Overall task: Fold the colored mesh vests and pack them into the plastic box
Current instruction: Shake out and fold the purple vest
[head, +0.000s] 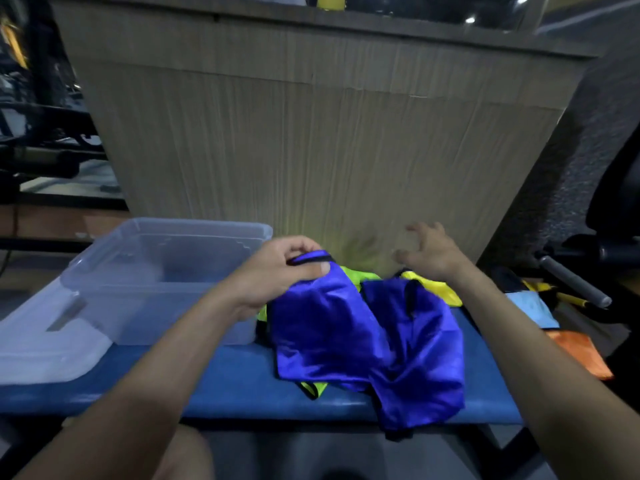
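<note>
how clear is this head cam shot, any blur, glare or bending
Head view: dim and soft overall; the right hand is smeared, fingers spread; the left hand gripping the blue vest is sharper; sheen on the vest; bright glare spots top right; wide-angle bending tilts the wooden panel; the plastic box looks hazy.

Blue vest (349,334), yellow vest (436,289), seemingly neon-green vest (351,273), blue bench (225,386).

A crumpled blue vest (363,337) with black trim lies just right of the empty clear plastic box (166,275), covering a neon-green vest (313,388); a yellow vest (436,289) lies farther right of the box
</note>
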Demonstrator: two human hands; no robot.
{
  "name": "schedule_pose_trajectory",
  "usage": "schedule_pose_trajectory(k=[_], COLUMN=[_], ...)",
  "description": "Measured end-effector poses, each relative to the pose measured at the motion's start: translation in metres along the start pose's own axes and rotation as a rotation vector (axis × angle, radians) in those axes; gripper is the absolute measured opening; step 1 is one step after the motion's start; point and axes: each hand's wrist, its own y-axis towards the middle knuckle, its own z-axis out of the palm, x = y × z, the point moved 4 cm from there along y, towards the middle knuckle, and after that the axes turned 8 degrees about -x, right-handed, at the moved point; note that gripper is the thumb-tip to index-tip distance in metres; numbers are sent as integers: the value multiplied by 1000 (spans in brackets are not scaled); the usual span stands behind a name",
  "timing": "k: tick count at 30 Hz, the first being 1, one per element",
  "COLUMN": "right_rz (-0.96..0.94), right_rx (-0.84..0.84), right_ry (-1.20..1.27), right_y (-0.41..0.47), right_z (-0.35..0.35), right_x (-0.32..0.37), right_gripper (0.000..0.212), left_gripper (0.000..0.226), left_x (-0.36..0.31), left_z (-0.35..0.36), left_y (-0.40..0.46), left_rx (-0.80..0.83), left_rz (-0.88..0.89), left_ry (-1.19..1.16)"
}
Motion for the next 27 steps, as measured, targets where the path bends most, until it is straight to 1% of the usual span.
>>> schedule_pose_trajectory(k=[1,3,4,5,6,8,12,14,17,19,21,24,27], right_rz=[-114,-309,-378,-446,-483,-477,-477,-509,-565,-590,-609,-619,-581], right_rx=[75,374,473,500,471,377,231,155,79,64,77,155,201], right_ry=[145,563,686,736,766,863,1009,1025,935,868,849,888,979], right_y=[-14,-52,-66,-77,-81,-84,-91,-93,-95,-98,-101,-105,-104], right_z=[-1,-2,-2,-4,-7,-12,-26,-33,-43,-48,-53,-57,-58], right_x=[21,65,80,91,99,107,106,104,105,107,109,119,126], right_gripper=[72,60,59,57,54,47,33,25,15,8,8,13,16], left_gripper=[7,12,15,17,18,19,24,30,34,34,32,30,28], left_x=[-19,-53,-66,-78,-88,-102,-112,-111,-112,-117,-124,-136,-146], left_z=[-2,-3,-2,-2,-2,-4,-13,-15,-17,-19,-20,-18,-17], left_y=[1,1,0,-2,-4,-8,-17,-22,-29,-33,-36,-39,-38], left_rx=[59,185,234,268,289,304,234,179,88,37,20,59,95], left_rz=[31,78,104,123,137,163,199,189,211,250,296,371,401], left_ry=[50,122,154,189,223,251,249,225,174,161,177,251,288])
